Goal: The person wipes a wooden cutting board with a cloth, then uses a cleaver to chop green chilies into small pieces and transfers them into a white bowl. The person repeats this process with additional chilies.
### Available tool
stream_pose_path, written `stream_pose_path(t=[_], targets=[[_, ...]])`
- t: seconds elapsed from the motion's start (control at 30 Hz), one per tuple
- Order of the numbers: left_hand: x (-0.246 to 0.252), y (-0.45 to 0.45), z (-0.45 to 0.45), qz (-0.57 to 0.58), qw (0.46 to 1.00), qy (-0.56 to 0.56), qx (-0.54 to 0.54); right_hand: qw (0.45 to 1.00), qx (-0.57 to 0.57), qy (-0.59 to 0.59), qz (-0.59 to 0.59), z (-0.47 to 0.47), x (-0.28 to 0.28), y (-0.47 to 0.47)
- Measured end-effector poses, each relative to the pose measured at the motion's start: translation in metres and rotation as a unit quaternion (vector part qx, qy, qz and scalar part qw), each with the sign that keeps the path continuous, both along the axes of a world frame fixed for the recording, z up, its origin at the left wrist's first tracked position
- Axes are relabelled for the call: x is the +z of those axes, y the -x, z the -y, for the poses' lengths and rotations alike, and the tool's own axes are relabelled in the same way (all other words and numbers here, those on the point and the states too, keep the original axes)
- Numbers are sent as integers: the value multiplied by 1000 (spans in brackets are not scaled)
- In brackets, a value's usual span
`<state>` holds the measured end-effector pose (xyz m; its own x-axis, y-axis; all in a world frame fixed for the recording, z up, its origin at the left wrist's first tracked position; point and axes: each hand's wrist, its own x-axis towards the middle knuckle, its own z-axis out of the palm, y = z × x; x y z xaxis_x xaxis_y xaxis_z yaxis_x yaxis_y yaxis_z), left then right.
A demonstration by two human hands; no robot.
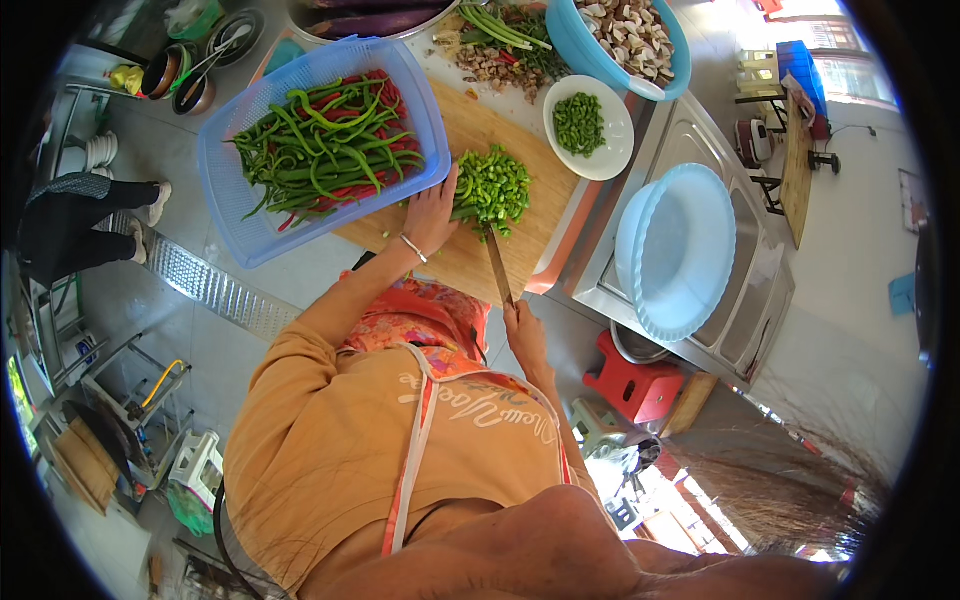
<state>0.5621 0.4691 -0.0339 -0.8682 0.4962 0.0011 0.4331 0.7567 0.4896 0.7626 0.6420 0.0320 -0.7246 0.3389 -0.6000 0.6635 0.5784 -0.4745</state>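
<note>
My left hand (432,211) lies low on the wooden cutting board (517,127), its fingertips against the green chili peppers. The fingers partly hide the uncut lengths beneath them. My right hand (527,335) is closed around the handle of a kitchen knife (499,266), its tip at the near side of a heap of chopped green peppers (495,182). Just left of the heap, a blue plastic basket (240,229) of whole green peppers (322,142) and red peppers (391,94) overhangs the board. A white bowl (553,146) with chopped green pieces (578,124) stands at the board's far right.
A light-blue scalloped basin (682,251) sits on the steel sink unit (750,300) at right. Farther back are a blue tub (562,34) of cut mushrooms and a bowl of eggplants (360,16). A red stool (637,386) stands below; a person (82,217) stands at far left.
</note>
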Motion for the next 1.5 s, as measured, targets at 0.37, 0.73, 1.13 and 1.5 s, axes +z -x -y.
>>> stream_pose_path(t=[0.37,0.73,1.13,1.5], targets=[[-7,-1,0,-12,1000,3,-11,996,52,-78,-10,9,-28,9],[0,-2,5,5,1000,-31,1,1000,-2,5,-13,9,5,-1],[-4,-2,4,-11,1000,-13,-5,998,32,-52,15,17,-16,15],[-10,-1,-1,4,999,41,23,992,3,38,-118,23,10,60]])
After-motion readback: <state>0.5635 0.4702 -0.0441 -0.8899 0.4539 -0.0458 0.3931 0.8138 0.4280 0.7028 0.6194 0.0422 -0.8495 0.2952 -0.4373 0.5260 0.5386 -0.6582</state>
